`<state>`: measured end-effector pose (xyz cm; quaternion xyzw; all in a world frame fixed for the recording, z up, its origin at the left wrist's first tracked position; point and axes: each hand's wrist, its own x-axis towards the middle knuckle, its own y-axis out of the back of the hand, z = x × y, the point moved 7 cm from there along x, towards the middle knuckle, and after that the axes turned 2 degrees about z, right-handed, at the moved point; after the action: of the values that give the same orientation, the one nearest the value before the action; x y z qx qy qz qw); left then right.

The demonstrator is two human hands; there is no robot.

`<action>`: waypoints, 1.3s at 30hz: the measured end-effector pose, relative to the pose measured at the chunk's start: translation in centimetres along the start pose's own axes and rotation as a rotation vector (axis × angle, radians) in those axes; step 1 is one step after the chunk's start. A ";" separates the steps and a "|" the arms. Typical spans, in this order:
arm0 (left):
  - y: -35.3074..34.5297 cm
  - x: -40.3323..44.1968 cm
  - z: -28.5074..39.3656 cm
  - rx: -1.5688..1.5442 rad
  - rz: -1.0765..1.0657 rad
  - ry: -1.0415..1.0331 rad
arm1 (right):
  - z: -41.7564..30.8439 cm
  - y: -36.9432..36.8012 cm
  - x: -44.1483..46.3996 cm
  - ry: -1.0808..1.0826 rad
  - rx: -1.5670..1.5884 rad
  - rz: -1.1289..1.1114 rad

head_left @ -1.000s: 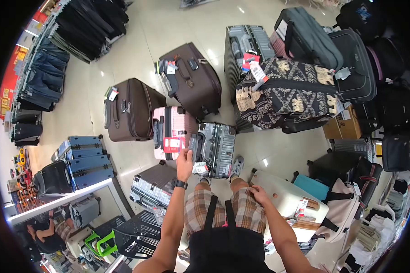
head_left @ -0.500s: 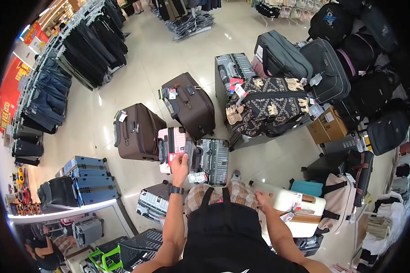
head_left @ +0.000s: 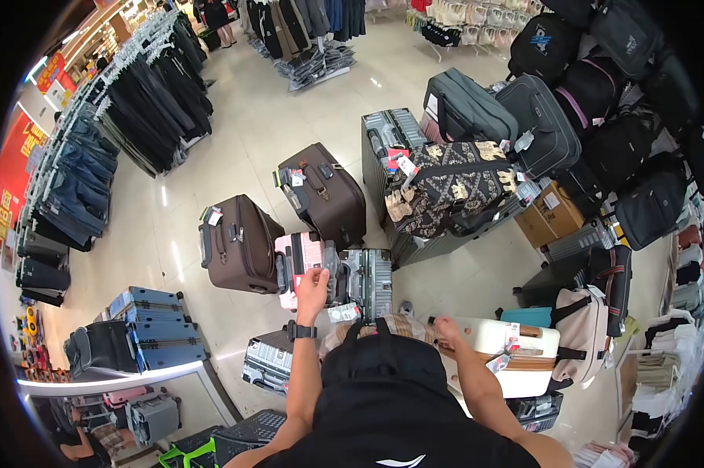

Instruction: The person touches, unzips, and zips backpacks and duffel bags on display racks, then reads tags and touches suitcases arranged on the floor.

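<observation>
My left hand (head_left: 313, 288) is closed at the top of a small pink suitcase (head_left: 289, 296), beside its red label (head_left: 299, 279); the fingers partly hide the grip. A silver-grey ribbed suitcase (head_left: 379, 281) stands just right of it, with a white tag (head_left: 344, 313) at its near end. My right hand (head_left: 447, 329) has curled fingers by the left end of a cream suitcase (head_left: 485, 382) with brown trim; what it grips, if anything, is hidden. Two brown suitcases (head_left: 239, 242) (head_left: 321, 191) stand behind the pink one.
A patterned duffel bag (head_left: 449, 187) lies on large grey cases. Black backpacks (head_left: 543, 47) pile up at right. Blue suitcases (head_left: 161, 320) stand at left near a mirror (head_left: 133, 421). Another silver suitcase (head_left: 268, 360) is close to my left forearm. Clothes racks (head_left: 157, 86) line the back.
The view has shifted, so the surroundings sit slightly lower and further left or right. My left hand stays at the pink suitcase. My right hand has risen slightly relative to the cream suitcase.
</observation>
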<state>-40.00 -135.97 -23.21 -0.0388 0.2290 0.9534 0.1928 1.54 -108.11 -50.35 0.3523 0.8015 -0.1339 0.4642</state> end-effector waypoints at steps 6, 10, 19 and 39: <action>1.7 0.4 4.1 0.235 0.005 -0.177 | -18.2 -7.4 -4.1 0.710 -0.341 0.179; -0.2 1.9 8.2 0.439 0.107 -0.431 | -31.0 -18.4 -13.2 0.985 -0.275 0.032; -7.8 4.2 1.7 0.681 0.068 -0.695 | -35.6 -34.5 -23.4 1.258 -0.708 0.253; -5.6 4.3 1.8 0.187 -0.208 -0.711 | -33.5 -33.3 -20.1 1.154 -0.455 0.210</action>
<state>-41.81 -129.01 -24.70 0.2891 0.2287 0.8576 0.3587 -36.73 -122.66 -19.39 0.3370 0.8926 0.2979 0.0311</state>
